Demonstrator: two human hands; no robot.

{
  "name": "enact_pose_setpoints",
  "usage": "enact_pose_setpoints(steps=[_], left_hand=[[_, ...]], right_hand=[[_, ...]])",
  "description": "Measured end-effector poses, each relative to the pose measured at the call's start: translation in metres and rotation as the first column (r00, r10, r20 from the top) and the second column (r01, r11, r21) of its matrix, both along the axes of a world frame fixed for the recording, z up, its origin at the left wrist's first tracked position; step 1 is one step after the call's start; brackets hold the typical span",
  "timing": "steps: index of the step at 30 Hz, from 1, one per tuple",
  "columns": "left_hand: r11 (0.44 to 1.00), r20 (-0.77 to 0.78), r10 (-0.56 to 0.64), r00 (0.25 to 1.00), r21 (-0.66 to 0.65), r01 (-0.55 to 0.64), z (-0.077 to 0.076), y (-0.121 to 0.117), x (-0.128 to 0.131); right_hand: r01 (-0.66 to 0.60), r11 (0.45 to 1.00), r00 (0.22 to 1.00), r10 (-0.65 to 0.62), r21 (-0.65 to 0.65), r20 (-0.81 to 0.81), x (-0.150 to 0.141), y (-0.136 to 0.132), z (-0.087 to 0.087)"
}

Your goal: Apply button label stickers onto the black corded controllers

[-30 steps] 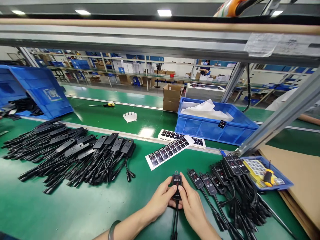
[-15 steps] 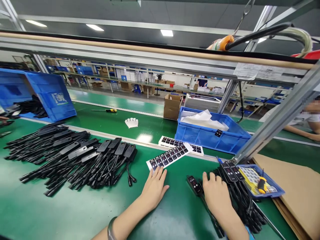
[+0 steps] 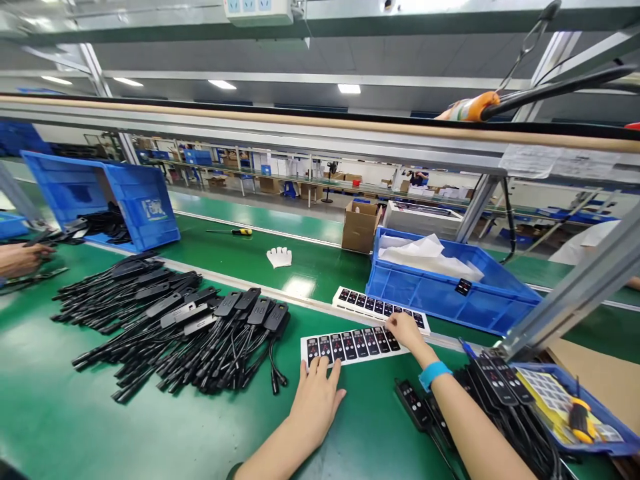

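Note:
A white strip of black stickers (image 3: 349, 345) lies on the green bench in front of me. My left hand (image 3: 314, 399) rests with fingers apart on the strip's lower left edge. At the strip's right end, the fingers of my right hand (image 3: 406, 331) are pinched together on it; the fingertips are partly hidden. Just behind lies a stack of similar sticker sheets (image 3: 363, 302). Below my right forearm is a black controller with a cable (image 3: 414, 404), its face bearing a sticker. More stickered controllers (image 3: 495, 380) are piled to the right.
Many black cabled controllers (image 3: 200, 327) lie heaped at left, before a tipped blue crate (image 3: 145, 207). Further back are a screwdriver (image 3: 242, 232), a white glove (image 3: 279, 257) and a blue bin (image 3: 450, 300). A tool tray (image 3: 617, 448) stands right. Another person's hand (image 3: 23, 259) is far left.
My right hand has moved from beside the controllers to the strip's right end and pinched there. The strip has turned nearer level. My left hand stays on it. The view has shifted.

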State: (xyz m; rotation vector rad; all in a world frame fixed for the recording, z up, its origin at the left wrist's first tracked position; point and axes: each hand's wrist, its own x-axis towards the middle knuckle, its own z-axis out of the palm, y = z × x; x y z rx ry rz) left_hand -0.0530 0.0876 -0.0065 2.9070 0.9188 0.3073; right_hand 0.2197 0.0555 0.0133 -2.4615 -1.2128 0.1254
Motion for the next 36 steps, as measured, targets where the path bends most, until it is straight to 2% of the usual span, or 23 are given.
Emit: enact_pose_setpoints(steps=[3,6,9,11,14,16,19,21,25,27,29,30,31,32,33,34,36], left_hand=[[1.0,0.009,-0.002,1.0,0.013,0.002,-0.001,0.0,0.0],[1.0,0.032,-0.006,0.999,0.017,0.005,0.001,-0.002,0.001],[0.999,0.06,-0.006,0.998,0.04,0.004,0.009,0.0,0.001],[0.997,0.089,0.026,0.996,0.072,-0.033,0.02,0.01,-0.003],[0.965,0.172,0.201,0.965,0.133,-0.224,0.038,0.039,-0.016],[0.9,0.245,0.366,0.898,0.153,-0.409,0.047,0.063,-0.029],[0.792,0.319,0.533,0.784,0.139,-0.595,0.05,0.094,-0.048],[0.762,0.336,0.571,0.749,0.123,-0.636,0.048,0.106,-0.056],[0.784,0.351,0.547,0.76,0.105,-0.612,0.047,0.107,-0.06],[0.821,0.398,0.507,0.765,0.047,-0.569,0.05,0.099,-0.055],[0.888,0.496,0.458,0.737,-0.219,-0.404,0.054,0.084,-0.046],[0.888,0.537,0.442,0.718,-0.375,-0.266,0.055,0.075,-0.041],[0.838,0.56,0.436,0.705,-0.537,-0.091,0.056,0.064,-0.035],[0.751,0.556,0.431,0.71,-0.657,0.058,0.055,0.053,-0.029],[0.638,0.538,0.429,0.726,-0.749,0.178,0.053,0.041,-0.023],[0.449,0.514,0.444,0.734,-0.837,0.314,0.05,0.028,-0.017],[0.061,0.44,0.52,0.732,-0.874,0.482,0.044,0.004,-0.008]], right_hand=[[-0.001,0.994,0.998,0.007,0.108,-0.057,0.001,-0.014,-0.003],[0.081,0.956,0.993,-0.052,0.283,-0.108,0.002,-0.032,0.002],[0.219,0.849,0.97,-0.136,0.48,-0.201,-0.001,-0.047,0.01],[0.272,0.775,0.954,-0.136,0.571,-0.269,-0.009,-0.059,0.015],[0.3,0.71,0.925,-0.053,0.637,-0.377,-0.034,-0.081,0.019],[0.324,0.69,0.887,0.018,0.647,-0.462,-0.056,-0.097,0.02],[0.348,0.689,0.836,0.08,0.635,-0.544,-0.086,-0.115,0.016],[0.36,0.685,0.817,0.096,0.633,-0.568,-0.1,-0.121,0.012],[0.375,0.664,0.795,0.128,0.647,-0.593,-0.114,-0.121,0.004],[0.372,0.658,0.781,0.159,0.654,-0.604,-0.118,-0.12,0.002],[0.367,0.653,0.768,0.189,0.663,-0.612,-0.122,-0.12,0.001],[0.364,0.651,0.762,0.202,0.666,-0.615,-0.124,-0.121,0.002],[0.359,0.652,0.759,0.213,0.668,-0.615,-0.126,-0.121,0.002],[0.35,0.655,0.756,0.225,0.67,-0.615,-0.129,-0.121,0.002],[0.339,0.661,0.753,0.236,0.669,-0.614,-0.131,-0.121,0.003],[0.329,0.668,0.75,0.244,0.667,-0.614,-0.133,-0.12,0.003],[0.316,0.687,0.743,0.25,0.655,-0.621,-0.137,-0.119,0.004]])
